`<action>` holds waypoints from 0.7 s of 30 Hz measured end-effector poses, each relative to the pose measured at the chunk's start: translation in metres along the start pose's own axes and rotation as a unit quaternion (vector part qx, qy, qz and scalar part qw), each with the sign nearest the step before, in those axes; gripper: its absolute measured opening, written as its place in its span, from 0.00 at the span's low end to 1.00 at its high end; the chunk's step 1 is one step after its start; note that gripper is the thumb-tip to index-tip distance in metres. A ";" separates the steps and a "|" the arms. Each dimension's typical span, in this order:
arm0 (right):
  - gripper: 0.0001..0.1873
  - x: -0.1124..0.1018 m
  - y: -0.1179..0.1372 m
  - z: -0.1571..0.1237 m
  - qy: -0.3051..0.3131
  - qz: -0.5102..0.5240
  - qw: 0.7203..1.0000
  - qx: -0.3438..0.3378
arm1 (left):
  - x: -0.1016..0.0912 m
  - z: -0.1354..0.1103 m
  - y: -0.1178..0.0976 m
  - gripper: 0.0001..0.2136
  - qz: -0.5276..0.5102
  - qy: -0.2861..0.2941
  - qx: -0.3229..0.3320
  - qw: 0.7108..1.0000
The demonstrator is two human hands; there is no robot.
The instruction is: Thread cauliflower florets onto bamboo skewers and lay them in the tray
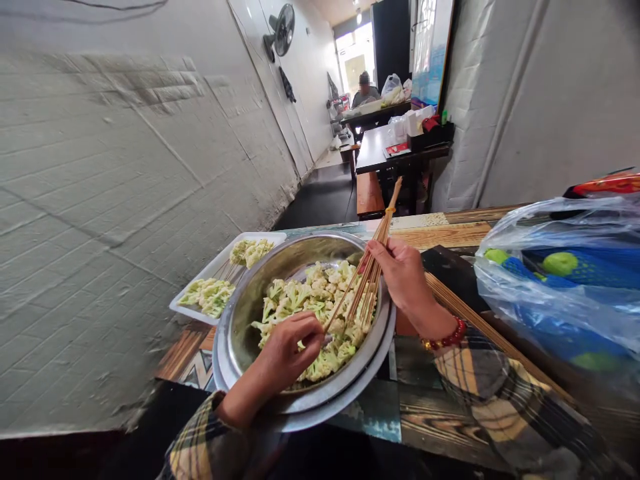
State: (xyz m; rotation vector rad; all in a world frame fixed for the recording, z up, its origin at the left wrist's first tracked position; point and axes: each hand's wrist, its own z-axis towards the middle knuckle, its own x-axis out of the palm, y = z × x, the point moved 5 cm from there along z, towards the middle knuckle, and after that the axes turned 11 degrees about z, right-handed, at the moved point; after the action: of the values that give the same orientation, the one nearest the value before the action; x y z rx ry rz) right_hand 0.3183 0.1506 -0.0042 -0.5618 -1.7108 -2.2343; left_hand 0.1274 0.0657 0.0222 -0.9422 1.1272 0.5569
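A large steel bowl (245, 320) holds many cut cauliflower florets (310, 290). My right hand (403, 277) is closed around a bundle of thin wooden skewers (377, 250), tied near the upper end with a yellow band. The bundle slants over the bowl's right side, lower ends fanned out above the florets. One skewer angles away from the rest toward my left hand (295, 343). That hand is over the near part of the bowl, its fingers curled together in a pinch; what lies between them is hidden.
Left of the bowl, a white tray (200, 312) carries skewered cauliflower (207, 295). More skewers (480, 327) lie to the right, beside a clear plastic bag (505, 233) with green round produce. Farther back are tables (370, 150), a seated person (364, 93) and a wall fan (284, 30).
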 end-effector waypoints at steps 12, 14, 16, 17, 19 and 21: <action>0.11 -0.062 0.021 0.029 -0.098 0.026 0.993 -0.052 | -0.028 -0.029 0.038 0.07 -0.074 -0.233 -0.191 0.951; 0.16 -0.063 0.006 0.030 -0.081 -0.034 0.995 -0.039 | -0.028 -0.030 0.034 0.07 -0.060 -0.232 -0.162 0.957; 0.15 -0.066 -0.009 0.029 -0.065 -0.105 0.992 -0.028 | -0.025 -0.030 0.027 0.07 -0.044 -0.223 -0.124 0.966; 0.13 -0.067 -0.016 0.028 -0.046 -0.205 0.977 -0.031 | -0.024 -0.030 0.024 0.07 -0.038 -0.215 -0.104 0.970; 0.11 -0.074 -0.027 0.021 -0.033 -0.286 0.957 -0.035 | -0.021 -0.031 0.021 0.07 -0.034 -0.199 -0.073 0.977; 0.12 -0.081 -0.035 0.009 -0.029 -0.353 0.934 -0.045 | -0.019 -0.033 0.020 0.06 -0.035 -0.186 -0.052 0.980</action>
State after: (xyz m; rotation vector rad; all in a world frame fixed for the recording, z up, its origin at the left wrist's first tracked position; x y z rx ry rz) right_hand 0.3761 0.1669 -0.0700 -0.0054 -2.0871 -2.7928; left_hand 0.0879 0.0493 0.0291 -0.9175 0.7316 0.7069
